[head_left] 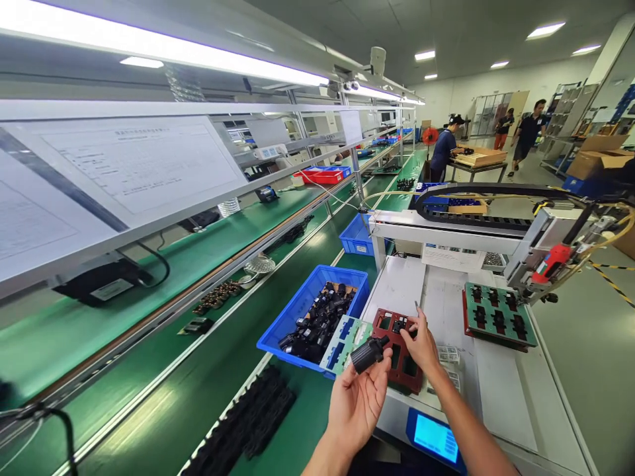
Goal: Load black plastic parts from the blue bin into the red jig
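Observation:
My left hand [358,401] holds a small black cylindrical part [369,352] between thumb and fingertips, palm up, just left of a dark red fixture tray [399,367]. My right hand [421,344] reaches over that tray and pinches a small black part [403,325] at one of its pockets. The tray lies at the front of a white machine bed [436,297]. A blue bin [303,305] with several black parts stands to the left, with a green-and-blue fixture plate [342,340] leaning at its right edge.
A second fixture plate, green with a red edge [499,316], sits under the machine's tool head [550,261]. A blue screen [436,437] is at the machine's front. Black trays [248,423] lie on the green bench. Other people [444,151] stand far back.

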`<state>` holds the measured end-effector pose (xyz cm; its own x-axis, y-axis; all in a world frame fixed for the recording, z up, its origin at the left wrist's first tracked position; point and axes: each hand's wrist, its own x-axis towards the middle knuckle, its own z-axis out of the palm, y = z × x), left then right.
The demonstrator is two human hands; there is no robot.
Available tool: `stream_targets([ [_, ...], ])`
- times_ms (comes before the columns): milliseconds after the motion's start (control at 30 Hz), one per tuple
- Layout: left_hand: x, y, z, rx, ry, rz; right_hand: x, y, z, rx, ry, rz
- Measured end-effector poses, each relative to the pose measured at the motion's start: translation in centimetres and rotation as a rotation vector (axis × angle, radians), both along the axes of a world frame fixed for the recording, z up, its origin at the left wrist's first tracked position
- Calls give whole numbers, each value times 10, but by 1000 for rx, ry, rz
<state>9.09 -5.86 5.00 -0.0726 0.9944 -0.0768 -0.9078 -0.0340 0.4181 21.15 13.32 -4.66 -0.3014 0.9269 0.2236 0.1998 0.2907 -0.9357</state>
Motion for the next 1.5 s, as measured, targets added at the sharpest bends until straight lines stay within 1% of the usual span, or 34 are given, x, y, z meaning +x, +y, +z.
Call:
stream_targets([
  [67, 3, -2, 2, 17, -5, 12, -9, 9, -20, -12, -14, 19],
  [167, 7, -4, 1, 2, -2, 24, -17, 14, -37, -22, -29, 25],
  [233, 8, -5, -1, -9, 0, 19, -20, 15, -41, -25, -28, 16],
  [333, 6, -7, -4, -24, 15, 7, -25, 16, -38, -38, -6, 21],
  [400, 4, -10, -4, -26, 40, 18, -27, 17, -29, -51, 26, 37],
  [467, 0, -14, -5, -25, 80, 70, -27, 17, -15, -64, 75, 31],
  [567, -9, -20, -7, -50, 132, 153, -21, 13, 16, -103, 180, -25],
  [633, -13, -21, -10, -116, 158, 176, -14, 6, 40, -152, 257, -27],
  [733, -10, -17, -14, -221, 216, 188, -3, -12, 76, -232, 347, 58],
  [800, -2, -12, -15, -238, 261, 175, 3, -27, 98, -309, 415, 131],
  [867, 7, -7, -15, -222, 301, 141, 8, -43, 115, -400, 496, 188],
  [933, 16, -3, -15, -191, 330, 111, 11, -57, 127, -477, 558, 228],
  [1033, 24, 1, -17, -148, 361, 85, 16, -69, 138, -536, 593, 252],
  [1133, 29, 2, -19, -139, 374, 64, 23, -75, 145, -568, 605, 273],
  [1233, 29, 1, -19, -131, 363, 70, 31, -81, 149, -575, 560, 364],
  [1300, 26, -1, -20, -134, 378, 102, 37, -86, 149, -522, 498, 421],
  [1333, 24, -3, -21, -143, 406, 129, 40, -88, 148, -470, 457, 418],
  [1400, 18, -5, -21, -173, 517, 201, 46, -93, 145, -341, 371, 345],
  [1500, 10, -7, -19, -204, 756, 329, 57, -99, 139, -173, 310, 170],
])
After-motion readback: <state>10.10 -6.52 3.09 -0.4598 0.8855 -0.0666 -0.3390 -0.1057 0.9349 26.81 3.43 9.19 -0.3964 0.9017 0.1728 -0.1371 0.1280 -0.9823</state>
